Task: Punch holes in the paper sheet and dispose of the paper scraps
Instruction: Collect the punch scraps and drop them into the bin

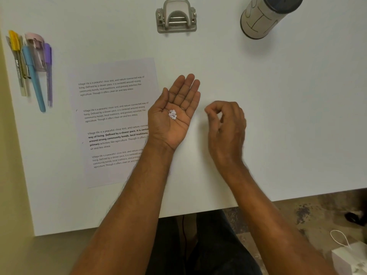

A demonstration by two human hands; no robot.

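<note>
Paper scraps (172, 114), the little punched discs, sit in a small heap in the middle of my left hand (174, 114), which lies palm up with fingers released and spread, just to the right of the paper sheet (113, 120). I take the sheet as my landmark: it lies flat on the white table (278, 116), printed side up, with two small marks at its left margin that may be the punched holes, though I cannot be sure. My right hand (226, 128) hovers further right of the sheet, thumb and forefinger curled toward a pinch; I cannot tell whether a disc sits between them. Punching looks done to me, so the step now is getting the scraps away. I judge the trick is to keep the left palm level and slightly cupped, since the discs are light and will slide or blow off at any tilt, and to shield them with the right hand while carrying. Beyond the sheet's top right corner stands the hole punch (176, 16), and well off to the right of that a cylindrical container (266, 16), possibly the bin. Left of the sheet lies a cluster of pens (31, 66), out of the way. Nothing blocks the path across the table.
</note>
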